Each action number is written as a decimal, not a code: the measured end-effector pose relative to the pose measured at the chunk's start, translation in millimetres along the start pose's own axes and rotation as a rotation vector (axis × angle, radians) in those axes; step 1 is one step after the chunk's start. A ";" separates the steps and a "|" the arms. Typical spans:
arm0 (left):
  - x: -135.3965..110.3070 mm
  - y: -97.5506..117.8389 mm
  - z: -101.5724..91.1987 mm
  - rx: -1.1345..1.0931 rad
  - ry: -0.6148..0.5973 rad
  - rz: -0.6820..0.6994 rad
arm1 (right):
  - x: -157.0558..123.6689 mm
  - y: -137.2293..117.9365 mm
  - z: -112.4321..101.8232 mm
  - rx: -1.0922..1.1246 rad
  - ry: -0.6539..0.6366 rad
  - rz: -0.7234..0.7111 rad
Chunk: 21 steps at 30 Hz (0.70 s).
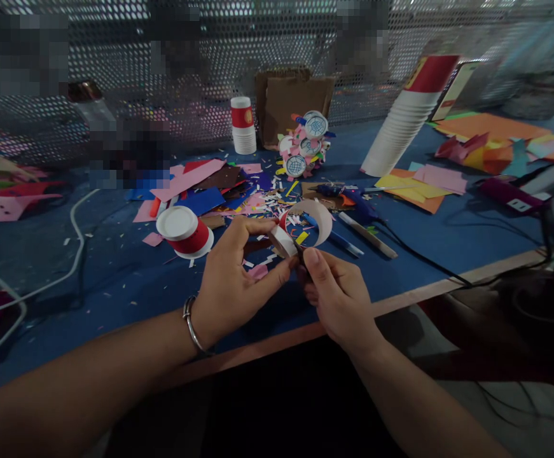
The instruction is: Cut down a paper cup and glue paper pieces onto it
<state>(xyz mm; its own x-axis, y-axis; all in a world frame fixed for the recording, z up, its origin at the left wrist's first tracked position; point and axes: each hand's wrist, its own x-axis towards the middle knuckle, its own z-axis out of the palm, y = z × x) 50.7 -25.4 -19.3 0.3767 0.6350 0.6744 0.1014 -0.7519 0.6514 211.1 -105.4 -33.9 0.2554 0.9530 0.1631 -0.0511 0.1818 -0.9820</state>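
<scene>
My left hand [238, 273] is closed, thumb and fingers pinching a cut paper cup [283, 243] above the table's near side. A pale strip [323, 221] curls away from the cup in a loop. In my right hand [338, 292] is a small dark tool, apparently scissors [299, 252], its tip against the cup's edge; most of it is hidden by the fingers. Left of my left hand, a red and white paper cup [186, 235] stands upside down. Paper scraps [271, 203] lie beyond both hands.
At the back stand a short cup stack [243, 127], a cardboard piece [290, 105] and a decorated paper craft [303, 145]. A tall cup stack [401, 121] leans at right. A corded glue gun [360, 203], a blue marker [338, 240] and coloured paper [420, 187] lie nearby. A white cable [79, 254] crosses the left.
</scene>
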 end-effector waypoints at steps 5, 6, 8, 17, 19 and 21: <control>1.4 0.7 0.2 0.036 0.015 -0.008 | 0.2 0.2 0.2 -0.030 0.006 0.006; 1.7 1.1 0.2 0.035 0.016 -0.013 | 0.2 0.6 0.2 -0.038 0.009 0.009; 2.2 1.7 0.4 0.024 0.015 -0.025 | 0.5 1.8 0.1 -0.031 0.010 0.016; 3.6 4.4 0.9 0.020 0.000 0.005 | 1.5 2.1 0.2 0.014 0.020 0.023; 3.9 3.9 0.5 0.034 0.007 0.009 | 1.4 1.0 0.5 0.015 0.021 0.029; 4.1 3.1 0.4 0.052 0.012 0.018 | 2.0 0.3 1.1 0.030 0.026 0.032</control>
<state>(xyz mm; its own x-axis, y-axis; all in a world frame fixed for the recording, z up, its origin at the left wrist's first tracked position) 52.9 -25.2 -14.7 0.3679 0.6231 0.6902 0.1421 -0.7712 0.6205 210.5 -103.2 -33.8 0.2782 0.9518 0.1289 -0.0880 0.1589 -0.9834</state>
